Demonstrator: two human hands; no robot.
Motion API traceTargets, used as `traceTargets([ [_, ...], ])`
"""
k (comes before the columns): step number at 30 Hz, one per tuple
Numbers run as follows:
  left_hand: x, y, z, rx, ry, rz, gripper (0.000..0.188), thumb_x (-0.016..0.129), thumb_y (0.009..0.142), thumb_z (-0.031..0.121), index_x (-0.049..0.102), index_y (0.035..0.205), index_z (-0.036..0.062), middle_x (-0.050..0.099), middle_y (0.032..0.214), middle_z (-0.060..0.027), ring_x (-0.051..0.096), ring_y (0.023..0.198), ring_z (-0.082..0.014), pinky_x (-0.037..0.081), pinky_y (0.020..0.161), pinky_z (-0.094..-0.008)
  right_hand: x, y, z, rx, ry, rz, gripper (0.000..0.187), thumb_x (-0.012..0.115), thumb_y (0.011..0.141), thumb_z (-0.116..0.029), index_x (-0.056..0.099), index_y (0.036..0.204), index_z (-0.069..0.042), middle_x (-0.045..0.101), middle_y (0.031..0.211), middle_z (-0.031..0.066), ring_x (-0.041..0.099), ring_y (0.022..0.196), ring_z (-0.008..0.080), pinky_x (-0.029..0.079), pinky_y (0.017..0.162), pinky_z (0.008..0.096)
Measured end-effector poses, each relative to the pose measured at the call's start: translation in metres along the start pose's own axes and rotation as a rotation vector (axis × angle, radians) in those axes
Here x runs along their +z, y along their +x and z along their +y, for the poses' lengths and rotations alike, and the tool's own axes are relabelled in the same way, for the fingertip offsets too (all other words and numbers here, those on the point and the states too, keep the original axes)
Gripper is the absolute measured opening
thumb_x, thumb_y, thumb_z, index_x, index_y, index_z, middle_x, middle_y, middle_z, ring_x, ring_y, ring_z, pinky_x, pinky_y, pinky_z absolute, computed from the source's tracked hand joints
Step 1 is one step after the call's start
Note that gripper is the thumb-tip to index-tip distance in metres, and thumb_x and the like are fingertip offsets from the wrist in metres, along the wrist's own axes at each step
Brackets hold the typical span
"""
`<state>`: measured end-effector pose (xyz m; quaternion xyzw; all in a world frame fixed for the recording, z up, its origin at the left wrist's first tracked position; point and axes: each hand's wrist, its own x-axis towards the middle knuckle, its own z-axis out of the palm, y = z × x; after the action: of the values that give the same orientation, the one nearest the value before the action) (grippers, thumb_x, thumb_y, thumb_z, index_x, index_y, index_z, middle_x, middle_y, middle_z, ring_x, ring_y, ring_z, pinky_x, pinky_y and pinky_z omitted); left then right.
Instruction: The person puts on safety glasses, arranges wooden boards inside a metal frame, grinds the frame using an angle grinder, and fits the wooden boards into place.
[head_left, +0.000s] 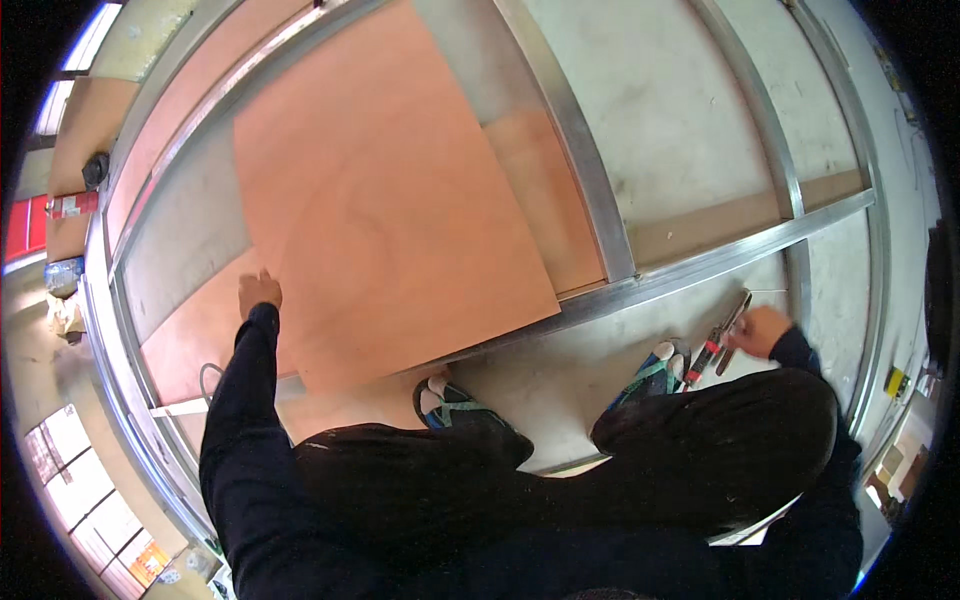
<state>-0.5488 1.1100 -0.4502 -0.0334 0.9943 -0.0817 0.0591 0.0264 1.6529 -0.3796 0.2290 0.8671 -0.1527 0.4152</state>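
Note:
A large orange-brown board (400,200) lies tilted across a metal frame. My left hand (260,290) is at the board's left edge, with the fingers curled on it. My right hand (762,332), slightly smeared by motion, is beside my right foot. It appears closed round the back part of a red and black tool (708,350) that looks like a caulking gun. The fingers are partly hidden against the tool.
Metal bars (590,170) of the frame cross a pale surface, with more brown board (545,190) beneath the large one. I squat between the bars in sandals (455,405). On the far left stand a red can (72,205) and a blue container (64,273). A yellow item (896,382) lies at right.

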Motion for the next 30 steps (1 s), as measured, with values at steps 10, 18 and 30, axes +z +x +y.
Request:
traceTargets([
  [10, 0.013, -0.035, 0.003, -0.067, -0.06, -0.13, 0.07, 0.036, 0.082, 0.061, 0.06, 0.1, -0.0023, 0.06, 0.101, -0.0231, 0.056, 0.1, -0.0355, 0.042, 0.087, -0.0424, -0.049, 0.207, -0.224, -0.468, 0.149, 0.463, 0.057, 0.054, 0.082, -0.038, 0.047, 0.113, 0.009, 0.059, 0.091, 0.0251, 0.058, 0.086, 0.0368, 0.046, 0.074, 0.0418],
  [18, 0.052, -0.04, -0.04, -0.368, -0.249, 0.026, 0.07, 0.039, 0.079, 0.063, 0.066, 0.088, -0.0014, 0.062, 0.095, -0.0239, 0.059, 0.091, -0.036, 0.044, 0.083, -0.0418, -0.042, 0.21, -0.333, 0.07, 0.985, 0.66, 0.072, 0.06, 0.078, -0.04, 0.035, 0.123, 0.01, 0.05, 0.115, 0.0283, 0.049, 0.109, 0.0379, 0.039, 0.093, 0.0395],
  [30, 0.052, -0.025, -0.003, -0.216, -0.453, 0.052, 0.069, 0.041, 0.08, 0.061, 0.066, 0.079, -0.0031, 0.063, 0.087, -0.0227, 0.059, 0.087, -0.0363, 0.044, 0.079, -0.0424, -0.05, 0.192, -0.294, 0.281, 0.853, 0.809, 0.062, 0.062, 0.073, -0.049, 0.055, 0.11, 0.001, 0.059, 0.104, 0.0228, 0.056, 0.098, 0.0351, 0.044, 0.085, 0.0403],
])
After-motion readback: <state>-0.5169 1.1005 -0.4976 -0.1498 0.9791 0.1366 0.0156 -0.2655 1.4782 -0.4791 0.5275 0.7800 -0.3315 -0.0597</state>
